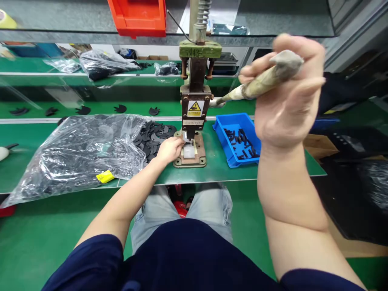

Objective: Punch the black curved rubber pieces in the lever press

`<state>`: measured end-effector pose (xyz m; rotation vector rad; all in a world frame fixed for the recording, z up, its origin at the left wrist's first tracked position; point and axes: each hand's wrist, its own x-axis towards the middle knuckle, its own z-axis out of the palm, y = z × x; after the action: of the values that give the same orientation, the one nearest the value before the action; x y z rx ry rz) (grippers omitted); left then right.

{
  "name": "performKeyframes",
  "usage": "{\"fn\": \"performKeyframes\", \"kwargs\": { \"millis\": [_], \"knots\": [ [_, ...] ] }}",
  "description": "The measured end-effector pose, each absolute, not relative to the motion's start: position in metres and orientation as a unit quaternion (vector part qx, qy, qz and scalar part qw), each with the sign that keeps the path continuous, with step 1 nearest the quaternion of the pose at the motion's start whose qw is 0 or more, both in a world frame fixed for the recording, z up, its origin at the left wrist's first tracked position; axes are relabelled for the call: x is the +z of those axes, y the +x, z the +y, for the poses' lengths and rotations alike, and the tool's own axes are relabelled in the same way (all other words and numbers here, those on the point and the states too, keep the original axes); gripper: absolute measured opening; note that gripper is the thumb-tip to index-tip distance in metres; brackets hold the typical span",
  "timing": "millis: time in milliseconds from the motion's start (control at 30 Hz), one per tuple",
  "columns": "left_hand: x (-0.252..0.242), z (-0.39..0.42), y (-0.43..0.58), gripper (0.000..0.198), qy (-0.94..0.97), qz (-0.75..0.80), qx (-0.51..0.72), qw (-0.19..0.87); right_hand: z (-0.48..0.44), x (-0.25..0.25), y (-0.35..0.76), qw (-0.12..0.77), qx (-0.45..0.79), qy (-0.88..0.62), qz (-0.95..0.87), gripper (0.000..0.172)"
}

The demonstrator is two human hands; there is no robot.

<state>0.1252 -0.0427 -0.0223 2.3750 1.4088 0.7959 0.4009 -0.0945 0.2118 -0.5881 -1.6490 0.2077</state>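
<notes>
A hand press (196, 109) with a warning label stands on the bench. Close to its base, my left hand (172, 149) has its fingers pinched together at the small fixture (189, 151) under the ram; what they hold is hidden. My right hand (286, 93) is raised at the right, loosely curled around the end of the tape-wrapped press lever (260, 84), palm towards me and thumb spread away. Left of the press, flat black curved pieces (153, 137) spill from a clear plastic bag (87, 149).
A blue bin (239, 161) with small black pieces sits right of the press. Several black pieces (120, 108) lie in a row behind the bag. An orange bin (138, 18) is on the shelf above, and bagged parts (104, 64) rest on the ledge behind.
</notes>
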Motion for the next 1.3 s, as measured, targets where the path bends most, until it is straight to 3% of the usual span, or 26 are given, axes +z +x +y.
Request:
{"fn": "performKeyframes", "kwargs": {
  "millis": [167,333,567,833,1033,1300],
  "knots": [
    [-0.016,-0.038,0.128,0.034,0.860,0.462,0.203,0.074,-0.095,0.216,0.390,0.604,0.105,-0.271,-0.742,0.044],
    [-0.010,-0.035,0.127,0.036,0.878,0.442,0.178,0.047,-0.110,0.169,0.388,0.628,0.143,-0.222,-0.732,0.041],
    [-0.015,-0.038,0.129,0.033,0.872,0.438,0.212,0.060,-0.133,0.087,0.398,0.586,0.026,-0.210,-0.782,0.022],
    [0.009,0.024,0.088,0.034,0.791,0.597,0.118,0.057,-0.135,0.068,0.401,0.600,0.024,-0.236,-0.764,0.014],
    [0.004,0.062,0.088,0.048,0.773,0.629,-0.010,0.080,-0.135,0.060,0.392,0.636,0.004,-0.252,-0.730,0.014],
    [-0.003,0.063,0.096,0.060,0.742,0.660,0.000,0.119,-0.135,0.062,0.390,0.640,-0.004,-0.246,-0.728,0.016]
  ]
}}
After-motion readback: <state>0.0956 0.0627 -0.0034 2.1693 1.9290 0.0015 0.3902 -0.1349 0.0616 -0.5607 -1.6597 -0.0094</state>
